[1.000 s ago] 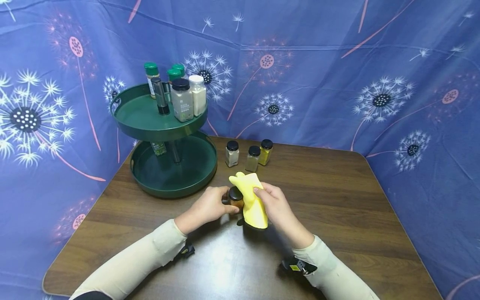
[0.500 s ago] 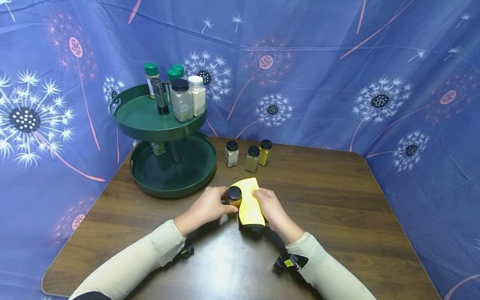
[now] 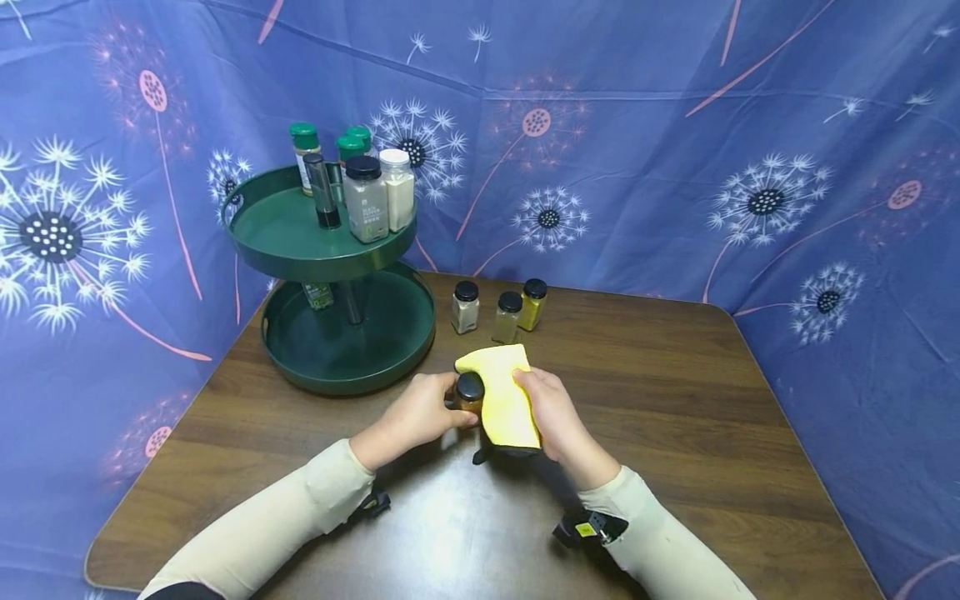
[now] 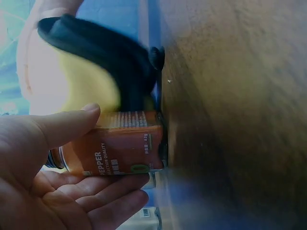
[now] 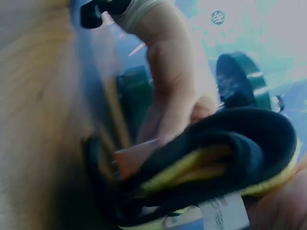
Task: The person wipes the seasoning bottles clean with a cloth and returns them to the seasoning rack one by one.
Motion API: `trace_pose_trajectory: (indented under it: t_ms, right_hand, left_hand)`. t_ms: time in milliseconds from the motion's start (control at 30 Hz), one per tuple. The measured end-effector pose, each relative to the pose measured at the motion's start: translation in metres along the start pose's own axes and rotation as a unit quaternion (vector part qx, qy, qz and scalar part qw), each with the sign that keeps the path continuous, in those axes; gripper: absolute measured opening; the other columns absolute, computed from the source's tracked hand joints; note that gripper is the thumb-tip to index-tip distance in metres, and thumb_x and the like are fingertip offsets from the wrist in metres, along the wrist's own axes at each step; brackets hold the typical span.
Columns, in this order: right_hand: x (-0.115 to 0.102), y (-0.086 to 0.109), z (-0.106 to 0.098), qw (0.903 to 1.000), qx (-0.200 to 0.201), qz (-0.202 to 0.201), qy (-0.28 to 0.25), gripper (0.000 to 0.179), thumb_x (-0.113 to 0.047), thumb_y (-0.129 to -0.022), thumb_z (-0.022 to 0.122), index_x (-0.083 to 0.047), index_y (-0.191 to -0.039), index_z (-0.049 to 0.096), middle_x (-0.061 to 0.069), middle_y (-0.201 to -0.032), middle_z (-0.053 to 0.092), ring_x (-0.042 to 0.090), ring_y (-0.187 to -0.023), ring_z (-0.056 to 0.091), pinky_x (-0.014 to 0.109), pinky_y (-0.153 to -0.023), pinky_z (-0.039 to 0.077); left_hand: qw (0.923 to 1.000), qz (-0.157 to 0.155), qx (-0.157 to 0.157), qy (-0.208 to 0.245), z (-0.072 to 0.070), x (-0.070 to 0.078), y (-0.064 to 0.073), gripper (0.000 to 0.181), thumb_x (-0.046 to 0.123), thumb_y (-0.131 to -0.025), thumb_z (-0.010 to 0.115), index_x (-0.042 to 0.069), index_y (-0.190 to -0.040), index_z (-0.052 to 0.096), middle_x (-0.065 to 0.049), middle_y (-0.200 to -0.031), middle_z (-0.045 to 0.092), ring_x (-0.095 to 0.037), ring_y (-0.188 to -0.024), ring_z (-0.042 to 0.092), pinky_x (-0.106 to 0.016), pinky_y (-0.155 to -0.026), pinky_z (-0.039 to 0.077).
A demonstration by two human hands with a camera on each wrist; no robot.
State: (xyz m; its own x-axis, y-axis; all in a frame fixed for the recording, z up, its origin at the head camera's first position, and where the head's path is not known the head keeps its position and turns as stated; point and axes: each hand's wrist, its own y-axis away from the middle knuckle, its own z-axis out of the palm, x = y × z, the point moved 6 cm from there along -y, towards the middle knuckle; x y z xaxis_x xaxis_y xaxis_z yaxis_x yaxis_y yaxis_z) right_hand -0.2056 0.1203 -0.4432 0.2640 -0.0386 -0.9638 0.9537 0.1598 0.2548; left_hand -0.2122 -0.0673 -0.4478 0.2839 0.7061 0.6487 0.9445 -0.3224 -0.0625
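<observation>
My left hand (image 3: 415,414) holds a small spice jar (image 3: 470,392) with a black lid, upright on the table, between thumb and fingers. Up close in the left wrist view, the jar (image 4: 124,148) has orange-red contents and a label ending in "EPPER". A yellow cloth (image 3: 507,400) with a dark underside is pinched by my right hand (image 3: 553,408) and lies against the jar's right side. Folds of the cloth (image 5: 240,129), with its dark edge and a white tag, hide most of the jar in the right wrist view.
Behind the hands stand a pale jar (image 3: 466,308), a greenish-brown jar (image 3: 507,318) and a yellow jar (image 3: 532,306). A green two-tier turntable (image 3: 322,267) at the left carries several bottles, mostly on top. The wooden table (image 3: 675,417) meets a blue patterned curtain (image 3: 637,167).
My right hand brought the cloth down toward me against the jar, then back up and slightly right. The cloth now looks flatter than a second ago. My left hand and the jar have barely moved.
</observation>
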Motion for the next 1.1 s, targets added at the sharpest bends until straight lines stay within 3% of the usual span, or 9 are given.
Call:
trace_pose_trajectory:
  t_ms: [200,500,667,800,933,1100]
  right_hand:
    - [0.022,-0.011,0.002,0.9996,-0.001,0.030,0.000,0.031,-0.024,-0.103,0.048,0.003,-0.111,0.061,0.007,-0.082,0.067,0.019,-0.070,0.068,0.034,-0.062,0.057]
    - [-0.004,0.003,-0.005,0.9981,0.048,-0.018,-0.034,0.031,-0.028,-0.101,0.051,0.001,-0.107,0.062,0.007,-0.076,0.066,0.019,-0.062,0.066,0.036,-0.055,0.055]
    - [-0.010,0.005,-0.004,0.9981,0.033,-0.027,-0.044,0.033,-0.027,-0.102,0.049,0.003,-0.110,0.060,0.007,-0.077,0.067,0.019,-0.064,0.067,0.036,-0.056,0.056]
    - [0.007,-0.005,-0.001,0.9995,0.016,0.005,-0.028,0.031,-0.024,-0.103,0.048,0.003,-0.109,0.060,0.007,-0.077,0.067,0.019,-0.064,0.068,0.035,-0.058,0.056]
    - [0.023,-0.009,0.003,0.9996,0.019,0.010,-0.017,0.032,-0.023,-0.103,0.047,0.005,-0.109,0.061,0.009,-0.079,0.068,0.020,-0.067,0.068,0.035,-0.060,0.057]
    - [0.010,-0.001,0.002,0.9997,0.016,0.008,-0.019,0.032,-0.026,-0.103,0.049,0.004,-0.108,0.061,0.008,-0.078,0.067,0.020,-0.065,0.068,0.036,-0.058,0.056]
  left_hand:
    - [1.0000,-0.001,-0.002,-0.006,-0.001,-0.001,0.001,0.037,0.038,-0.078,0.089,0.018,-0.102,0.071,0.005,-0.095,0.075,-0.011,-0.091,0.070,-0.035,-0.080,0.056]
    - [1.0000,-0.001,-0.005,-0.003,-0.001,0.001,0.000,0.036,0.037,-0.079,0.089,0.017,-0.103,0.072,0.007,-0.095,0.075,-0.010,-0.093,0.070,-0.036,-0.082,0.056]
    - [1.0000,0.002,-0.003,0.004,-0.002,0.002,-0.001,0.032,0.034,-0.078,0.090,0.017,-0.099,0.071,0.008,-0.091,0.074,-0.010,-0.090,0.070,-0.036,-0.082,0.056]
    - [1.0000,0.005,-0.004,-0.002,-0.003,0.003,-0.002,0.034,0.036,-0.078,0.089,0.017,-0.100,0.071,0.006,-0.094,0.075,-0.010,-0.092,0.070,-0.035,-0.082,0.056]
    - [1.0000,0.002,-0.007,-0.003,-0.001,0.003,-0.001,0.038,0.037,-0.078,0.089,0.016,-0.104,0.071,0.003,-0.099,0.076,-0.013,-0.095,0.071,-0.037,-0.084,0.057]
    - [1.0000,0.000,-0.004,-0.004,-0.001,0.002,0.000,0.038,0.037,-0.078,0.089,0.016,-0.104,0.071,0.005,-0.096,0.075,-0.011,-0.093,0.070,-0.036,-0.082,0.057]
